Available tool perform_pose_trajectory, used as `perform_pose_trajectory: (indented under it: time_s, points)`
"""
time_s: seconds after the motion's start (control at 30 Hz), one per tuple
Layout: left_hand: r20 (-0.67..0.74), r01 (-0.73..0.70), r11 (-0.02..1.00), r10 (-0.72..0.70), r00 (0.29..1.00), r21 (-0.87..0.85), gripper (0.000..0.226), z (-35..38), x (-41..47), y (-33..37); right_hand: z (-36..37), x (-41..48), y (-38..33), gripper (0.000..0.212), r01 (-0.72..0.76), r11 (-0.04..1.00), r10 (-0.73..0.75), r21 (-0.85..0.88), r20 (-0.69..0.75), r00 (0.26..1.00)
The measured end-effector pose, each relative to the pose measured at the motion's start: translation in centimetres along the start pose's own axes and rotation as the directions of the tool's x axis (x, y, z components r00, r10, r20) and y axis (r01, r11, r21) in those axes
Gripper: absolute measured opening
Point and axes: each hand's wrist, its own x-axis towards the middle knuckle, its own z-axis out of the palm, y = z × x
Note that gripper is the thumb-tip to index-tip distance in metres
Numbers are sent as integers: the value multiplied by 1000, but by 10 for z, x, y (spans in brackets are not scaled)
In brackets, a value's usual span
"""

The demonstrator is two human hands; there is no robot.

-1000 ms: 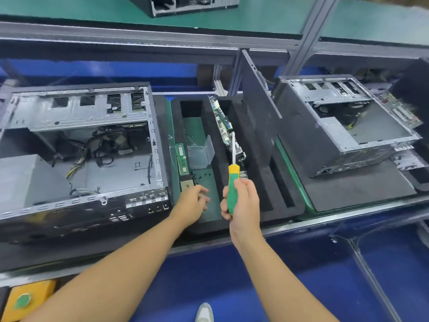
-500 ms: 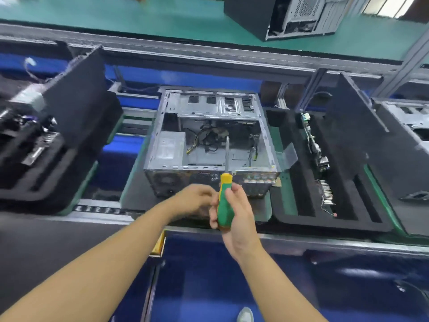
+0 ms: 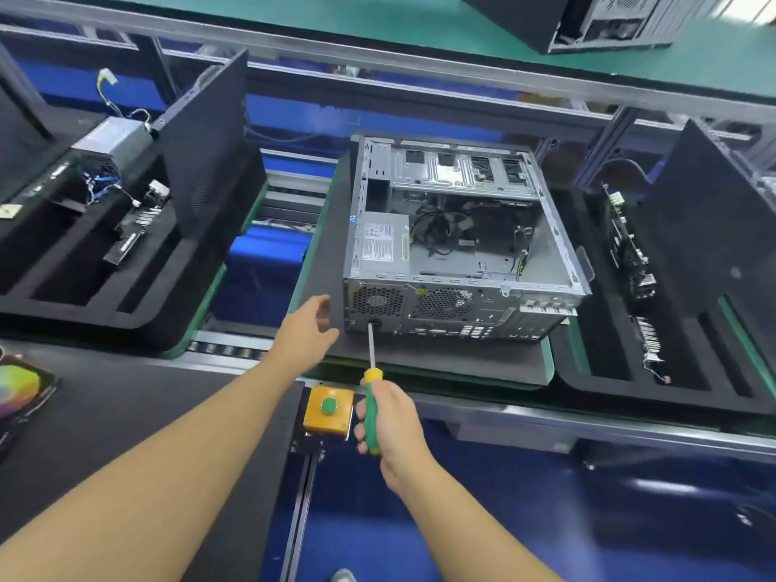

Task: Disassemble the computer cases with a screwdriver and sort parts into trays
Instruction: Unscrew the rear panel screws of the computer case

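Note:
An open grey computer case [image 3: 457, 241] lies on a dark foam pad in the middle of the conveyor, with a power supply [image 3: 382, 245] and loose cables inside. My right hand [image 3: 388, 417] grips a green and yellow screwdriver [image 3: 371, 396], whose tip points up at the case's lower left rear corner. My left hand [image 3: 308, 333] reaches with relaxed fingers toward that same corner and holds nothing. A black foam tray [image 3: 672, 388] to the right holds circuit boards on edge. Another black foam tray [image 3: 105, 262] to the left holds a power supply and small parts.
A yellow box with a green push button [image 3: 329, 407] sits at the conveyor's front rail. Upright black side panels [image 3: 205, 153] stand in the trays. Another case [image 3: 596, 18] lies on the far green bench. A dark mat [image 3: 126, 413] covers the near left.
The view swung left from the right tray to the case, then drew closer. My left hand left the tray, uncurled and reached toward the case corner. My right hand kept the screwdriver.

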Motion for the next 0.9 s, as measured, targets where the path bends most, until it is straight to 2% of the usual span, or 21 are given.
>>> perform_pose_trajectory:
  time_s: [0.13,0.27,0.33,0.4,0.43,0.47,0.5,0.7,0.9]
  points:
    - [24,22,999,-22,999,-23,49,27,15,-12,13,15,11,28,-23,997,20,-71,-49,999]
    - [-71,95,961,-118,991,-261,37,48,22,-28,19,27,17,27,-18,997,14,-78,-56,998]
    - [-39,148,849,-195,980,-507,30,56,21,-34,20,31,19,26,-27,997,23,-68,-47,999]
    - [19,201,649,-277,961,-734,22,59,17,-34,21,34,20,25,-32,998,32,-45,-20,999]
    - [41,210,558,-300,953,-803,19,58,15,-33,21,36,20,24,-32,999,32,-44,-5,999]
    - [50,211,508,-310,949,-835,17,57,14,-31,21,37,19,24,-31,999,31,-44,5,999]
    - [52,210,498,-311,949,-841,17,56,13,-30,22,37,18,24,-31,999,31,-33,8,999]
    - [120,275,612,-283,952,-742,10,54,3,-19,26,36,24,25,-65,995,65,82,-5,998]
    - [102,240,574,-262,960,-783,11,56,2,-17,19,39,19,27,-73,996,73,46,10,997]
